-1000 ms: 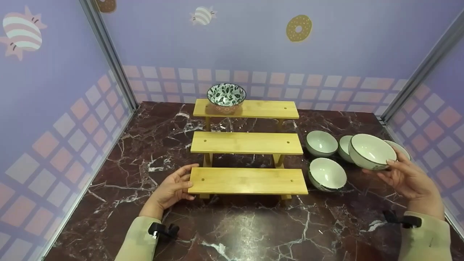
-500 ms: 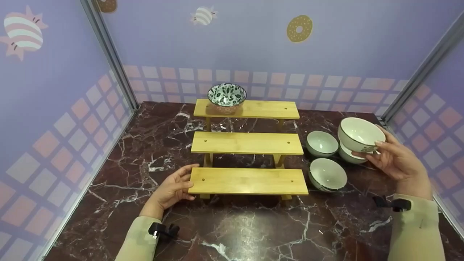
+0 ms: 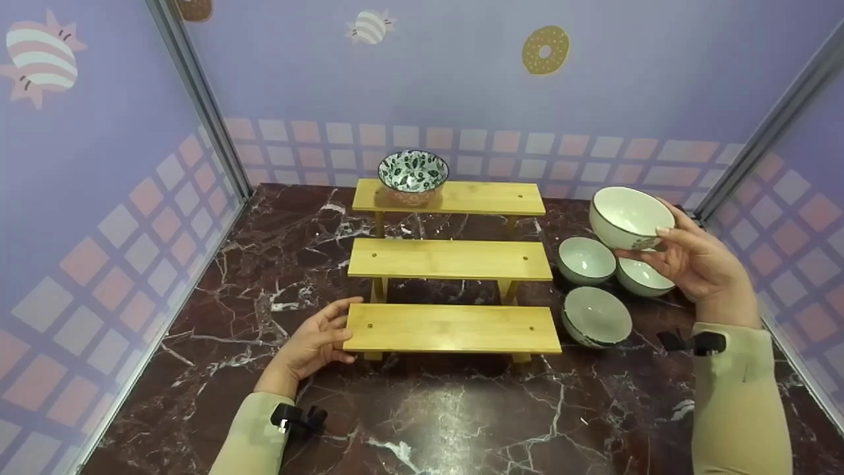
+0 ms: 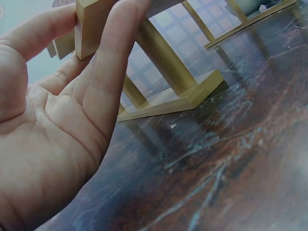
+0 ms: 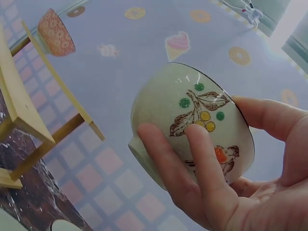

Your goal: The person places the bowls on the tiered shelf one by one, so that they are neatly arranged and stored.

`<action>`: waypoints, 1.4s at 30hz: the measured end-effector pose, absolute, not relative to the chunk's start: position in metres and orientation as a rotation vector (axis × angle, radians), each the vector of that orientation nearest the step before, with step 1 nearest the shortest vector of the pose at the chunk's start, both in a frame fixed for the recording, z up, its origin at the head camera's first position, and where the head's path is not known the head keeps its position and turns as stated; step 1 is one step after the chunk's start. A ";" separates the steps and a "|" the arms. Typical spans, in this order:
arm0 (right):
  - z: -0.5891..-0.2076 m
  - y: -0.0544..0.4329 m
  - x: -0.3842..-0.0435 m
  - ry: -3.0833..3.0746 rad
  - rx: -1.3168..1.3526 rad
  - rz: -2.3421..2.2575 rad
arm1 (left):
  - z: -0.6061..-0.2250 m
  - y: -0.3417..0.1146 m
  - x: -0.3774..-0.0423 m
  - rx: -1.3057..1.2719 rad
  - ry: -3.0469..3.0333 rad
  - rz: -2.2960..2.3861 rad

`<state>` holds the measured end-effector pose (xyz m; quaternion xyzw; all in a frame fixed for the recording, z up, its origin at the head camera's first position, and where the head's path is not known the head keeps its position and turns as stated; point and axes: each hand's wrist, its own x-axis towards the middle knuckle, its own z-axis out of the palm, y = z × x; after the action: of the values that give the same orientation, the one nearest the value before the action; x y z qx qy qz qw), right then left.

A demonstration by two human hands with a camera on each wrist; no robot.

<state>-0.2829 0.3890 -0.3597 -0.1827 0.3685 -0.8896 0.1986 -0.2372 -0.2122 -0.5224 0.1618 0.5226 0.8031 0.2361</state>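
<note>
One white bowl is gripped by the right hand, between thumb and fingers; the left hand apparently pinches the wooden rack.

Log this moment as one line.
right hand: holds leaf-painted bowl aloft | left hand: grips front shelf at left end | rear shelf: patterned bowl | table: three bowls

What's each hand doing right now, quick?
Left hand: holding the lowest wooden shelf by its left end.
Right hand: holding a white bowl up off the table.
</note>
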 end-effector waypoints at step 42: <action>-0.327 0.266 -0.367 1.350 -0.184 -2.352 | -0.522 -0.212 -0.237 0.464 1.408 2.210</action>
<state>-0.3667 0.2658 -0.3265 -0.0663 0.4856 -0.8460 0.2099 -0.2373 -0.2118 -0.5222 0.1693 0.5138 0.8066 0.2380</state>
